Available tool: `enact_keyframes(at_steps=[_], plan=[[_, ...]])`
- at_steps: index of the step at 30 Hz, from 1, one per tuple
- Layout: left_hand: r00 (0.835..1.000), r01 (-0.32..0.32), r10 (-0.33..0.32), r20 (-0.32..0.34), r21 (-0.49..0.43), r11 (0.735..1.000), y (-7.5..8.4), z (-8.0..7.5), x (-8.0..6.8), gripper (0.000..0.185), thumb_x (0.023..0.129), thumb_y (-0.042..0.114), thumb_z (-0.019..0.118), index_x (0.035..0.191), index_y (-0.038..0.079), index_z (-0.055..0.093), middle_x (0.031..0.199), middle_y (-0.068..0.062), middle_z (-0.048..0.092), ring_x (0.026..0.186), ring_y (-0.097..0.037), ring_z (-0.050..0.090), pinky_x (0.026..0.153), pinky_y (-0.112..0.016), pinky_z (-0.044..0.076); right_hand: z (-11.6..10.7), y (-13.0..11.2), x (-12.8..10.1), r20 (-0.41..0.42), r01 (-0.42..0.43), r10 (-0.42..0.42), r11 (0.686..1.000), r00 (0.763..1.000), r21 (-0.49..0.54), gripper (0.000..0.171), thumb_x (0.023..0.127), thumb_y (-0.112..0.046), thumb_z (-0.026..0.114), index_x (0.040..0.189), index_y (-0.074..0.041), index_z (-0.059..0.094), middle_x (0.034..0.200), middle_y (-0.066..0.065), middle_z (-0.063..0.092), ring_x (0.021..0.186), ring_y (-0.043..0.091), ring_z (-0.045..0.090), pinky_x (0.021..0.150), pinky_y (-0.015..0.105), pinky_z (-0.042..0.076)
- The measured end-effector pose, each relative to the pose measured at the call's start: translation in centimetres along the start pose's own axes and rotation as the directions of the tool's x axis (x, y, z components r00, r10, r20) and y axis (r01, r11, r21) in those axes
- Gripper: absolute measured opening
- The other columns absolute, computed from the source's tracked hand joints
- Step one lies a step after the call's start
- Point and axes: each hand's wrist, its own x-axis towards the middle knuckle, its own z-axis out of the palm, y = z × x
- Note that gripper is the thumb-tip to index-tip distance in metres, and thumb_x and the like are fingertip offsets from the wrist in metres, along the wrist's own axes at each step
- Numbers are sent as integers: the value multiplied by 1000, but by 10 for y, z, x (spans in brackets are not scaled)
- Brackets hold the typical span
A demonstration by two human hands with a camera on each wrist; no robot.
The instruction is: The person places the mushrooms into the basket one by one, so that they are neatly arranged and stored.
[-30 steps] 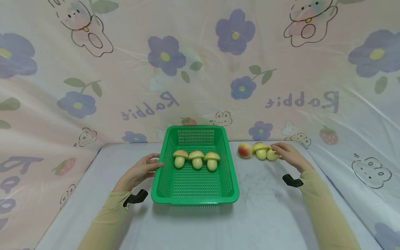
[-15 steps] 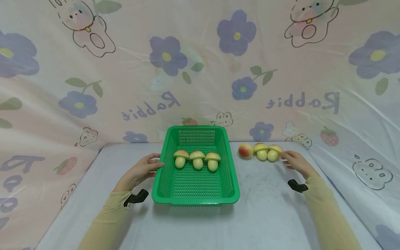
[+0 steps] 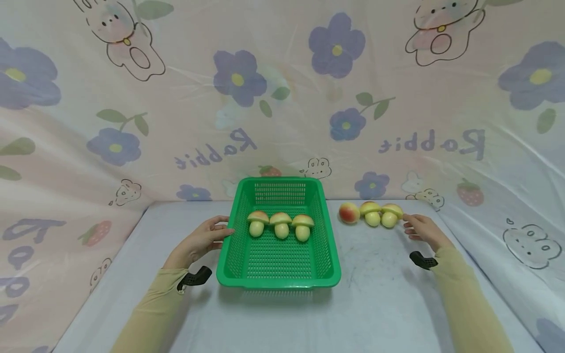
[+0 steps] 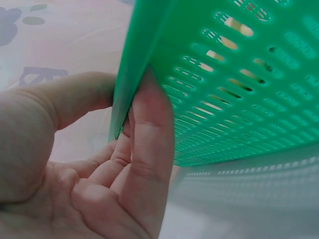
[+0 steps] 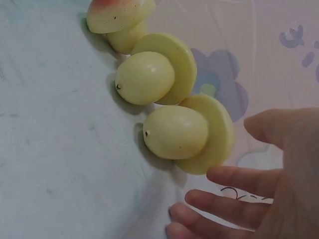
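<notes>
A green plastic basket [image 3: 278, 283] stands mid-table with three toy mushrooms [image 3: 281, 224] in a row inside it. My left hand [image 3: 205, 239] grips the basket's left rim; in the left wrist view the thumb and fingers [image 4: 149, 134] pinch the rim of the basket [image 4: 239, 89]. Right of the basket, three more mushrooms lie in a row on the table: a reddish one [image 3: 349, 213], a middle one [image 3: 372, 214] and the rightmost one [image 3: 390, 214]. My right hand [image 3: 421, 229] hovers open just right of the rightmost mushroom [image 5: 174, 132], without touching it.
The table [image 3: 379, 294] has a pale cover. A floral cloth backdrop [image 3: 282, 98] closes off the back and both sides. Black wrist mounts [image 3: 423, 260] show at both sleeves.
My right hand has let go of the rightmost mushroom and drawn back to the right. The left hand stays on the basket rim.
</notes>
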Motion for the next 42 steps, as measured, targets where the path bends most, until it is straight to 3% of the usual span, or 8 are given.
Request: enact_keyframes(at_steps=[7, 15, 20, 27, 35, 42], plan=[[1000, 1, -1, 9, -8, 1000, 0, 0, 0, 63, 92, 17, 66, 142, 2, 30, 116, -23, 58, 93, -23, 65, 79, -37, 55, 1, 1, 5, -26, -24, 25, 999, 999, 35, 73, 103, -45, 25, 137, 19, 25, 128, 37, 41, 101, 32, 56, 85, 39, 52], [1000, 0, 0, 4, -15, 1000, -1, 0, 2, 62, 92, 15, 66, 142, 1, 31, 109, -16, 62, 91, -21, 65, 77, -35, 56, 2, 6, 14, -57, -12, 21, 989, 998, 145, 75, 102, -47, 26, 139, 19, 20, 127, 34, 40, 93, 19, 58, 82, 31, 53], [1000, 1, -1, 4, -9, 1000, -1, 1, 2, 62, 93, 16, 66, 141, 1, 31, 107, -14, 62, 90, -20, 65, 76, -35, 55, 4, 6, 18, -75, -31, 43, 986, 996, 162, 82, 100, -54, 27, 142, 16, 17, 132, 32, 36, 106, 27, 51, 85, 29, 52], [1000, 0, 0, 2, -13, 1000, 0, 1, 2, 60, 93, 15, 65, 141, 1, 31, 106, -14, 62, 90, -20, 65, 77, -34, 56, 11, 4, 24, -109, -28, 50, 979, 993, 202, 97, 94, -61, 39, 148, 9, -1, 146, 35, 19, 128, 40, 34, 90, 27, 49], [1000, -4, 4, 7, -23, 1000, 0, 1, 1, 60, 94, 14, 64, 141, 0, 31, 107, -15, 62, 91, -20, 65, 77, -34, 56, 17, 4, 33, -134, -5, 28, 985, 991, 171, 101, 91, -58, 52, 151, 1, -2, 147, 37, 15, 129, 41, 35, 96, 33, 47], [1000, -4, 5, 8, -24, 1000, -1, 0, 1, 59, 94, 14, 64, 141, 0, 32, 107, -14, 62, 91, -20, 65, 78, -35, 55, 21, 5, 37, -115, 52, -35, 988, 993, 147, 93, 92, -51, 57, 153, -2, 6, 144, 36, 21, 123, 36, 38, 84, 24, 51]])
